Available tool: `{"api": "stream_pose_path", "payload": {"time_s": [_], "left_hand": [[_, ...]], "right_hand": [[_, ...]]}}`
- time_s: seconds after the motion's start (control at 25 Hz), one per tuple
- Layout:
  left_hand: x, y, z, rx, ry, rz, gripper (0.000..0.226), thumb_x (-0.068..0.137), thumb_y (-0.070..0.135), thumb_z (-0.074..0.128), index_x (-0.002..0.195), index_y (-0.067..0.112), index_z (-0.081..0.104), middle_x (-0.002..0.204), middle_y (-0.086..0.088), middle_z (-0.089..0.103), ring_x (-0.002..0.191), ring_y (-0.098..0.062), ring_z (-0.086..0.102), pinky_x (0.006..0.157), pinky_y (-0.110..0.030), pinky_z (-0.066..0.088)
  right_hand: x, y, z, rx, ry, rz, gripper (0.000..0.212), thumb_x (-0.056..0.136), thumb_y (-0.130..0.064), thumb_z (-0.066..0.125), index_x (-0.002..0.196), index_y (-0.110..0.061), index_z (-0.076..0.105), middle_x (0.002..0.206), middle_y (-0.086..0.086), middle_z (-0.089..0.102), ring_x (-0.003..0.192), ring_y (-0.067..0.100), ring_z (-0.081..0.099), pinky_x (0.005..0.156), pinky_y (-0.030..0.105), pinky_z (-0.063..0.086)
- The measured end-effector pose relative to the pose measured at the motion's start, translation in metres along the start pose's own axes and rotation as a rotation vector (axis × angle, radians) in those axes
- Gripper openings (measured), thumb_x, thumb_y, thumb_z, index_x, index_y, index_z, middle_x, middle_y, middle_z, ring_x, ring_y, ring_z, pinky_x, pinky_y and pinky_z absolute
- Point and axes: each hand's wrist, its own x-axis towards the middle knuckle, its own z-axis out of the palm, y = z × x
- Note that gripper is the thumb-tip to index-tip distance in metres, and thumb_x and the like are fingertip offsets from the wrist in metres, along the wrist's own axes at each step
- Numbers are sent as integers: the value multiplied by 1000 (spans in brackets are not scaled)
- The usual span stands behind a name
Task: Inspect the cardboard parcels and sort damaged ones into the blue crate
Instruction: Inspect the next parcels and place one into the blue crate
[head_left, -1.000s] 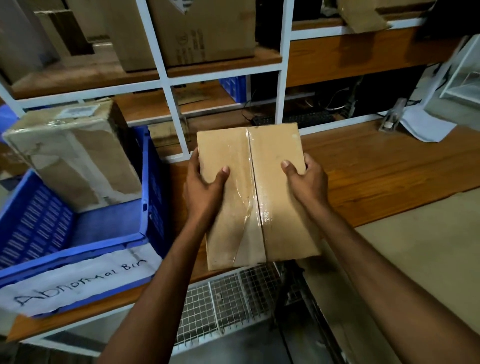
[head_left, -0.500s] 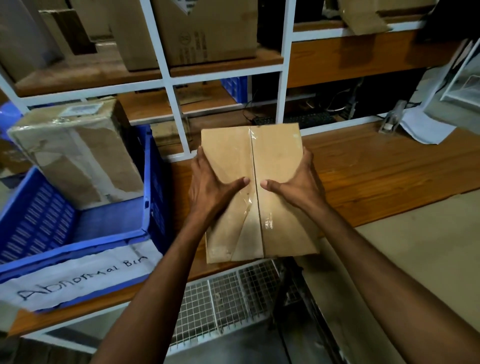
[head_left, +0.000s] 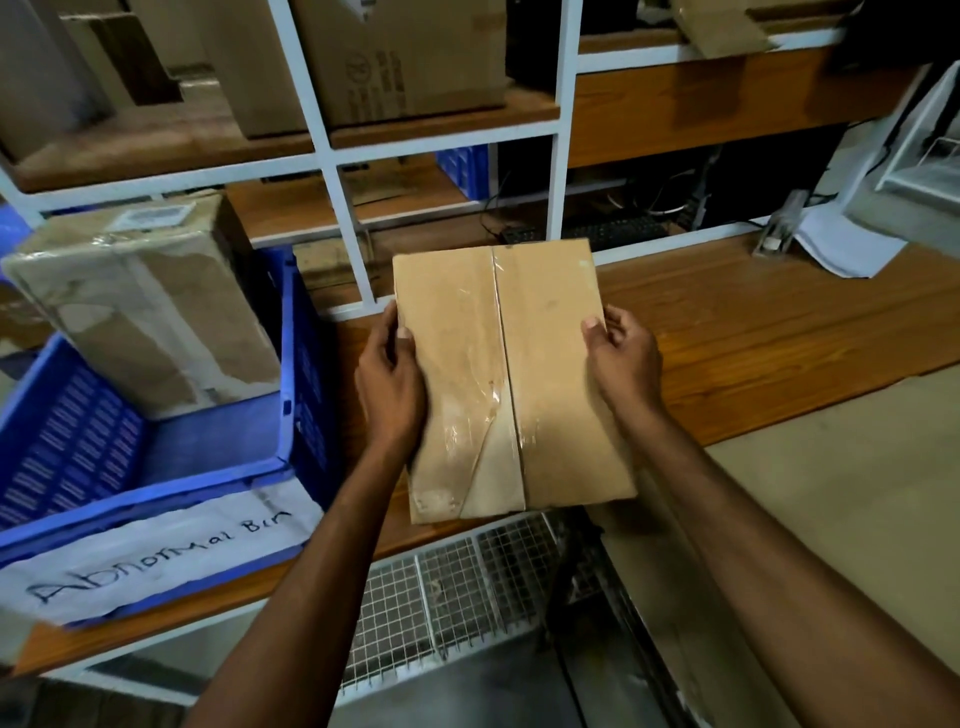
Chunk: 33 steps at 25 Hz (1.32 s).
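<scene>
Well, wooden counter (head_left: 753, 332) runs L to R w/ blue crate (head_left: 156, 493) on its left end. Torn, scuffed parcel (head_left: 145, 312) sits tilted inside crate. Taped parcel (head_left: 509, 374) is up over counter's near edge, just R of crate. Left hand (head_left: 389, 379) grips its left edge & right hand (head_left: 623, 358) its right edge, fingers curled, thumbs on top.

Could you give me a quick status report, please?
Left hand and right hand grip flat brown taped cardboard parcel by its sides. Blue plastic crate at left holds one torn cardboard box. Nothing between them.
</scene>
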Motion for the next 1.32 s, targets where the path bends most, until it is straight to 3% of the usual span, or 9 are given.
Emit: {"api": "stream_pose_path", "payload": {"time_s": [0.12,0.24,0.44,0.64,0.84,0.92,1.0,1.16,1.32], "left_hand": [[6,-3,-1,60,4,21,46,110,32,49,154,20,48,147,9,56,113,24,49,94,-1,40],[5,-5,-2,56,64,27,42,109,31,50,150,21,54,142,11,60,115,21,52,93,0,40],[16,4,0,27,141,0,29,103,31,61,131,25,68,122,13,69,113,4,63,100,-25,52],[26,22,17,109,277,-83,27,101,29,64,127,22,69,118,11,70,107,-2,62,101,-29,52],[15,-20,7,-89,-144,-241,74,94,36,73,158,39,35,151,3,51,128,-16,57,101,-46,56],[13,-26,8,-16,-121,-247,81,89,30,79,157,36,35,149,2,52,129,-18,56,103,-50,54],[18,-28,10,28,-103,-251,84,86,32,81,156,33,35,148,1,52,129,-21,56,106,-55,51],[16,-23,22,409,-211,-231,124,70,73,80,162,32,8,162,-7,32,137,-33,46,106,-51,46],[16,-19,30,741,-248,-213,131,76,80,70,164,12,1,160,-16,30,132,-37,50,95,-43,49]], "right_hand": [[8,-3,0,-72,39,-32,28,103,-31,59,124,-17,69,117,3,74,106,18,67,94,40,55],[12,-3,1,-61,108,5,25,102,-37,59,111,-19,75,108,2,76,99,19,67,87,38,55],[20,-12,7,-148,174,54,48,91,-68,58,87,-22,71,83,-4,71,77,17,64,68,34,47],[22,-23,20,-248,201,63,48,88,-67,64,102,-21,67,95,-3,69,88,20,66,76,36,52],[8,9,9,-130,-187,116,50,97,-47,63,144,-29,55,134,-1,64,120,23,60,100,48,53],[4,13,13,-127,-136,67,47,99,-36,65,143,-24,56,134,1,65,121,23,61,101,47,53],[6,10,16,-162,-125,104,52,97,-44,66,144,-24,54,135,2,64,120,25,61,99,45,53],[9,7,35,-441,-209,194,94,79,-78,65,149,-23,37,142,5,55,127,31,54,100,42,46],[9,0,51,-564,-145,154,92,75,-72,75,140,-16,44,134,9,57,124,31,55,93,37,40]]}}
